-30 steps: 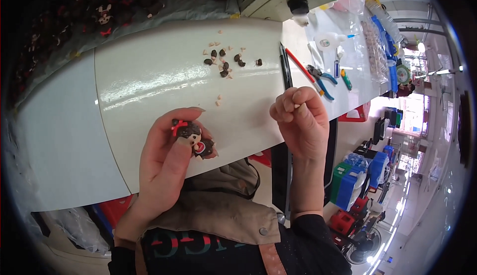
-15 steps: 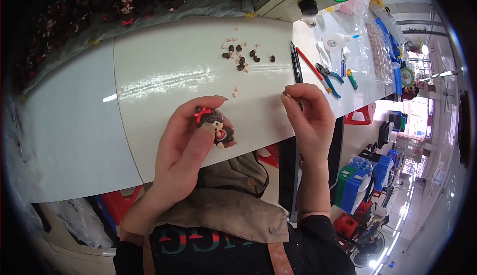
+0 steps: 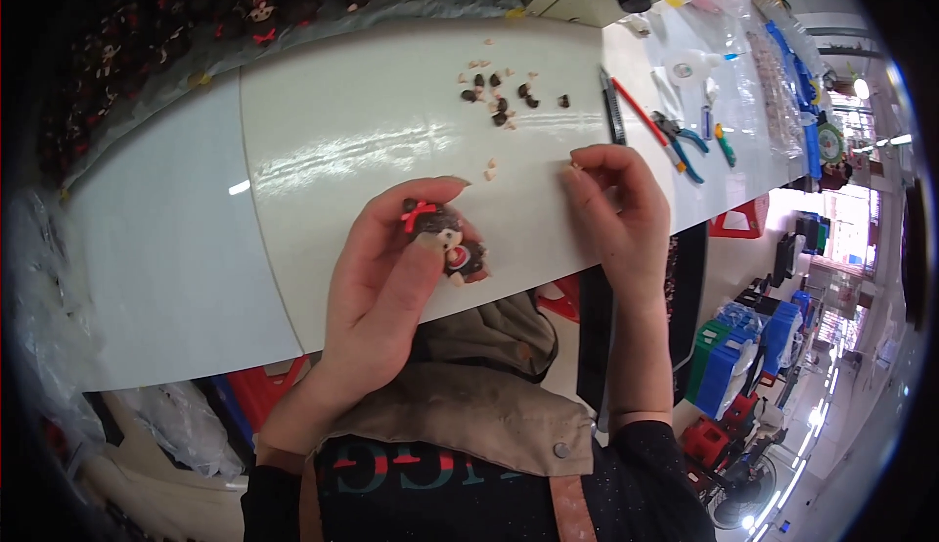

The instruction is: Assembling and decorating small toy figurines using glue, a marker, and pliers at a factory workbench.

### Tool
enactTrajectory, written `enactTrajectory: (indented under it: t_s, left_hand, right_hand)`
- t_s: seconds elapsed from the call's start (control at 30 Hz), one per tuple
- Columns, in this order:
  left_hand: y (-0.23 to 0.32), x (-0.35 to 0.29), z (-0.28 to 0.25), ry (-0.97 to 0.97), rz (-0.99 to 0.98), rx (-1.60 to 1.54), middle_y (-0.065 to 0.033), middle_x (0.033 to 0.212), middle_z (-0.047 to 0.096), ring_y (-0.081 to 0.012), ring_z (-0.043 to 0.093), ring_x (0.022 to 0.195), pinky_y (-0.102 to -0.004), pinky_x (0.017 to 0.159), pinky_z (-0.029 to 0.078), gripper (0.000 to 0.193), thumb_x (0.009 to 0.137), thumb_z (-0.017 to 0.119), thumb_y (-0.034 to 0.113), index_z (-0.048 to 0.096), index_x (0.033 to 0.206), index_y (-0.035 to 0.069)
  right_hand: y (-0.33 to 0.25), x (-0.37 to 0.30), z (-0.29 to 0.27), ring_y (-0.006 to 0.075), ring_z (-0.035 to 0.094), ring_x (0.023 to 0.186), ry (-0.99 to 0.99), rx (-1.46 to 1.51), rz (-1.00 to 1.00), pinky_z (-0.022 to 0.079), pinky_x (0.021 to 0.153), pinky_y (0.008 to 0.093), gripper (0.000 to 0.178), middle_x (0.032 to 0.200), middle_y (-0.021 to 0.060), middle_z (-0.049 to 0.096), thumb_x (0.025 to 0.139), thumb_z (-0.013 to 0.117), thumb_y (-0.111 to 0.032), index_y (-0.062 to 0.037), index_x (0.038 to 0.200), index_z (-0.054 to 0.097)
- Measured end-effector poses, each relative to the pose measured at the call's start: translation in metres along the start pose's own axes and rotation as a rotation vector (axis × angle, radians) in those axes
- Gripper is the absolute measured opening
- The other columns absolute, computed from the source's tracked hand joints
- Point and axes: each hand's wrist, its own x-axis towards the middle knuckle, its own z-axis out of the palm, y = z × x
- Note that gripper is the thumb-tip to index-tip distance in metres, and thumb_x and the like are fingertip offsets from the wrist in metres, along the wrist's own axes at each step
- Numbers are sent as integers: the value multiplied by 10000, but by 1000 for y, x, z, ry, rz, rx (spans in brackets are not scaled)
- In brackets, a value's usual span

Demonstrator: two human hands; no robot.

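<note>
One small brown figurine [image 3: 445,239] with a red bow sits at frame centre, gripped between the thumb and fingers of the left hand [image 3: 386,283]. Just to its right, apart from it, the right hand [image 3: 616,214] pinches one tiny pale piece [image 3: 576,163] at its fingertips. Above them on the white table [image 3: 352,121] lies a scatter of roughly a dozen brown and pale bits [image 3: 499,97]; pliers [image 3: 685,141] lie upper right
</note>
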Motion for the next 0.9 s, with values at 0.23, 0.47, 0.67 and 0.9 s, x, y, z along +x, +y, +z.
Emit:
enactTrajectory:
  t_s: [0.23,0.47,0.67,0.9]
  left_hand:
    - [-2,3,1,8,13,30,-98,1002,532,-121,506,907,-273,842,420,372,953,437,156,366,1273,-22]
    - [-5,6,-1,14,14,35,-107,1012,531,-130,515,908,-285,825,438,363,949,439,138,361,1265,-22]
    - [-9,9,4,43,15,113,-120,1035,514,-160,525,908,-314,790,469,370,940,451,184,364,1251,3]
    - [-10,8,-6,-22,11,36,-129,1256,422,-157,499,1037,-313,882,439,365,923,448,66,353,1260,-36]
  right_hand:
    - [-7,27,22,66,494,716,19,-110,-103,404,654,191,142,846,21,582,814,633,-37,-9,948,596]
    - [0,24,20,149,552,726,-59,-142,-250,433,662,236,129,847,78,571,798,616,-11,-5,927,601]
    - [-3,27,23,198,558,749,-149,-224,-380,446,661,271,129,841,81,565,772,627,1,-23,897,614]
    - [-8,23,15,217,559,759,-205,-343,-358,454,681,290,145,845,89,556,765,621,4,-24,907,612]
